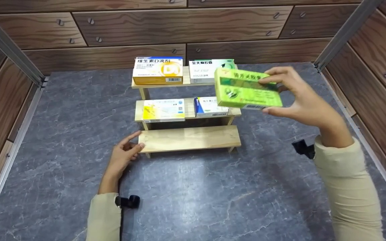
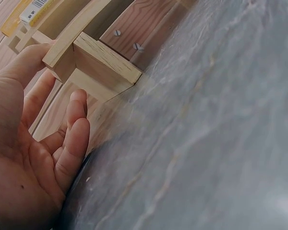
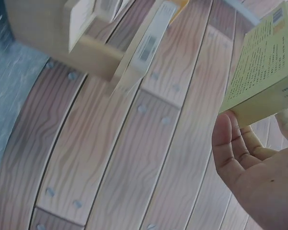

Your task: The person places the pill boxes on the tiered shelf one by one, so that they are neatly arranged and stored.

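Note:
My right hand (image 1: 302, 95) holds a green medicine box (image 1: 248, 88) by its right end, up in front of the right side of a three-step wooden stand (image 1: 189, 138). In the right wrist view this box (image 3: 266, 72) shows its printed yellow-green side above the fingers. With thumb and index finger my left hand (image 1: 124, 155) grips the left end of the stand's lowest step; the other fingers are curled beside it in the left wrist view. The top step bears an orange-and-white box (image 1: 157, 71) and a white-and-green box (image 1: 201, 72), partly hidden by the held box.
On the middle step stand a yellow-and-white box (image 1: 164, 110) and a blue-and-white box (image 1: 210, 107). Grey marbled floor (image 1: 186, 194) surrounds the stand. Wood-patterned walls (image 1: 179, 25) with metal edge strips enclose the back and sides.

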{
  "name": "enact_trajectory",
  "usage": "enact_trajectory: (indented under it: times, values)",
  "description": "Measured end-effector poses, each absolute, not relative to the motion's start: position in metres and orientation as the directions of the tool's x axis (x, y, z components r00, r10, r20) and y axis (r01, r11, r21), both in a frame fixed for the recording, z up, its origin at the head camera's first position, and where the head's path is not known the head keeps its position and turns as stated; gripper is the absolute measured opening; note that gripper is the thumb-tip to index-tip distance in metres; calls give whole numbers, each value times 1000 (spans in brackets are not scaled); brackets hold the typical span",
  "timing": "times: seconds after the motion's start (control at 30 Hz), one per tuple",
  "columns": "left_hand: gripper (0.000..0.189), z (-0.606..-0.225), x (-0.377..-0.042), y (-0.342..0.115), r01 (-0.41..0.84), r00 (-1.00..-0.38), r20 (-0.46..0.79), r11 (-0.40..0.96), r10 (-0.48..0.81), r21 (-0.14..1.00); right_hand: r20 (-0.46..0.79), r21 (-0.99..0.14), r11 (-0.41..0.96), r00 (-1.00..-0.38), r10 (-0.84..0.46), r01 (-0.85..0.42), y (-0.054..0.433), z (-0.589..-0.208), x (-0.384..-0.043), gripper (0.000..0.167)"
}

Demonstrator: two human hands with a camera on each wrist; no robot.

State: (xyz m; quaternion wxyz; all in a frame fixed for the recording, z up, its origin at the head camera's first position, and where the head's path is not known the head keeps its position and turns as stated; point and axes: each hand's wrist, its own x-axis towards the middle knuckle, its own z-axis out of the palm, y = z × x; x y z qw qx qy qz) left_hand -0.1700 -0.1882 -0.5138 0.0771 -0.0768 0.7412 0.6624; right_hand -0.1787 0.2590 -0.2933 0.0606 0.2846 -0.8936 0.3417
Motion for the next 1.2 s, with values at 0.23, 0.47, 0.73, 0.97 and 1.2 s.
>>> enact_trajectory:
  times: [0.23, 0.47, 0.73, 0.97, 1.2]
  values:
    - [49, -515, -168, -189, -201, -979, -202, 113, -2, 973, 296, -582, 552, -788, -540, -597, 243, -298, -168, 62]
    - [50, -515, -168, -190, -205, -978, -206, 115, -3, 972, 270, -589, 532, -768, -580, -609, 232, -307, -159, 61]
    - [51, -517, -169, -190, -204, -979, -203, 127, -16, 971, 234, -565, 527, -736, -636, -635, 216, -325, -154, 61]
    - [51, -516, -170, -190, -198, -980, -199, 121, -9, 973, 150, -583, 535, -729, -668, -611, 204, -346, -150, 61]
    - [51, -515, -170, -189, -207, -978, -208, 92, 2, 974, 84, -594, 564, -742, -666, -574, 199, -371, -151, 59]
